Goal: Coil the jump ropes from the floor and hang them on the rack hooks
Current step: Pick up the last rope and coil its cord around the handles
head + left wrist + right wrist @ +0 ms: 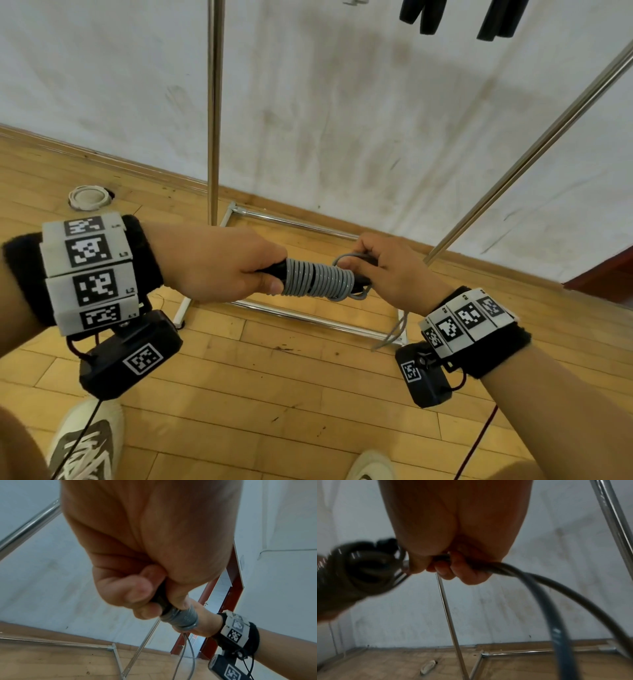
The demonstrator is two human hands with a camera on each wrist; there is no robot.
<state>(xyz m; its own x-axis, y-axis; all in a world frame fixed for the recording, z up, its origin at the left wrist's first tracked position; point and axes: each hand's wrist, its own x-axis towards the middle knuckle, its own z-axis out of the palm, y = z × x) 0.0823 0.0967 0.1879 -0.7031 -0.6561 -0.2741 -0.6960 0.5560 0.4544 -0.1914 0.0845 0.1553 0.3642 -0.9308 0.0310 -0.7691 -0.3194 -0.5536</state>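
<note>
A grey jump rope (pixel 318 281) is wound in tight turns round its black handles, held level in front of me above the rack's base. My left hand (pixel 233 270) grips the handles at the coil's left end; in the left wrist view the same left hand (pixel 145 588) closes round the black handle beside the grey coil (pixel 181 618). My right hand (pixel 387 270) pinches the rope's loose end at the coil's right end. In the right wrist view the doubled rope tail (pixel 547 588) runs out of my curled right fingers (pixel 453 568) and hangs down.
A chrome rack stands against the white wall: an upright pole (pixel 215 109), a slanted pole (pixel 534 147) and a floor frame (pixel 308 318). Black handles (pixel 424 15) hang from it at the top. A round white fitting (pixel 89 198) lies on the wooden floor. My shoes (pixel 85 442) are below.
</note>
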